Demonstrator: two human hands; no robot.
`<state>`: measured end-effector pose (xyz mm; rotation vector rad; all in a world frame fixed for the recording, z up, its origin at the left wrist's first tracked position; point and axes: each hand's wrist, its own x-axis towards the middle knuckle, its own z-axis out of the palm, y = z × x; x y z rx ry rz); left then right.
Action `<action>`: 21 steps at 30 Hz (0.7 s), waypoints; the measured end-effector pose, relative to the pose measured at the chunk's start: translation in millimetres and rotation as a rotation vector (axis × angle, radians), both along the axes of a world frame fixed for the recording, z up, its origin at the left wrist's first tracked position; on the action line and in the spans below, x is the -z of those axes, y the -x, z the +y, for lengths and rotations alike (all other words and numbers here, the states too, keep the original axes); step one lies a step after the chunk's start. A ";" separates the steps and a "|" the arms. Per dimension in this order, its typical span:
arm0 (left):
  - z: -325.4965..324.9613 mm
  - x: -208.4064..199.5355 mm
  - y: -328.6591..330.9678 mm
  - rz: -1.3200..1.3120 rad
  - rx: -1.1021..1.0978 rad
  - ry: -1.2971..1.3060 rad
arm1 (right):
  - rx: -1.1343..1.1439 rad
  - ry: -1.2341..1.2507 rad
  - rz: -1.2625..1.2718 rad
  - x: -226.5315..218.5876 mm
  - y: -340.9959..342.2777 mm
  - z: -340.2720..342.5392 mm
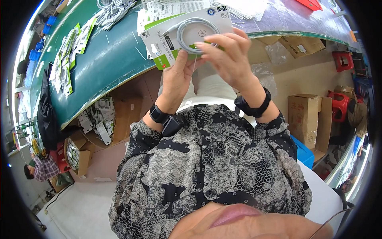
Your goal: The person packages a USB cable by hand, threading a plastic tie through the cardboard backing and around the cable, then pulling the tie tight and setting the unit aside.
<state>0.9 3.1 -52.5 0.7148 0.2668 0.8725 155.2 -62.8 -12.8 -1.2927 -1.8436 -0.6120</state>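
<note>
My left hand (178, 77) grips the lower edge of a white and green packaging card (155, 40), thumb in front and fingers partly hidden behind it. Against the card's face lies a coiled light-grey cable (184, 44) with its plug end toward the left. A thin whitish strip (195, 63) hangs below the coil. My right hand (230, 57) is at the coil's right side, its fingers bent and spread, slightly blurred. Nothing shows between those fingers, and its thumb is hidden. The card is tilted above the front edge of the green table (107, 71).
Carded cables (67, 59) lie on the table at left, with loose coiled cables (115, 12) behind. Papers and thin white strips (244, 10) are at the back. Open cardboard boxes (304, 119) and red stools (343, 61) stand at right. Another person (43, 167) is far left.
</note>
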 end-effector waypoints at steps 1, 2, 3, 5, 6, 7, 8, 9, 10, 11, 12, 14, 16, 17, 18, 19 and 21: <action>-1.1 -2.1 0.7 0.004 0.016 -0.004 | 0.015 -0.042 0.008 0.2 -5.2 -6.2; -1.8 -1.3 0.9 0.003 0.013 -0.004 | 0.031 -0.083 0.016 -0.1 -6.6 -9.6; -2.4 0.4 0.7 0.013 -0.023 -0.005 | 0.029 -0.083 0.016 1.3 -4.6 -10.5; -3.5 2.8 -0.8 0.031 -0.094 -0.008 | 0.006 -0.040 -0.057 4.6 2.9 -10.2; -4.4 1.5 -2.8 0.029 -0.093 -0.008 | -0.003 -0.017 -0.094 6.2 5.0 -9.6; -5.5 -1.7 -5.5 0.023 -0.106 0.031 | -0.002 -0.017 -0.096 7.2 5.4 -8.1; -6.8 -5.2 -8.4 0.015 -0.120 0.069 | 0.012 -0.029 -0.078 7.9 5.1 -5.6; -8.1 -7.3 -10.6 0.006 -0.135 0.106 | 0.026 -0.041 -0.060 8.3 4.4 -3.1; -10.4 -8.3 -11.9 0.001 -0.136 0.103 | 0.039 -0.055 -0.044 8.5 3.6 -1.4; -13.3 -10.2 -12.9 0.046 -0.179 0.078 | 0.033 -0.060 -0.051 8.3 2.4 0.1; -15.6 -12.3 -13.7 0.090 -0.223 0.052 | 0.019 -0.085 -0.028 8.1 1.2 0.9; -12.6 -17.2 -12.6 0.120 -0.274 0.019 | -0.009 -0.138 0.014 7.5 -0.6 1.8; 0.6 -22.9 -0.6 0.285 -0.500 -0.815 | -0.012 -0.167 0.030 8.7 2.5 1.7; 5.0 -25.7 1.6 0.366 -0.606 -1.234 | -0.008 -0.187 0.058 9.2 5.1 1.6; 7.1 -28.3 0.7 0.355 -0.615 -1.240 | -0.004 -0.207 0.086 8.8 6.2 2.5; 8.7 -31.1 -0.6 0.341 -0.618 -1.252 | -0.006 -0.216 0.077 7.2 6.0 4.1; 10.6 -37.0 -2.4 0.317 -0.621 -1.276 | 0.031 -0.237 0.113 4.3 6.5 7.2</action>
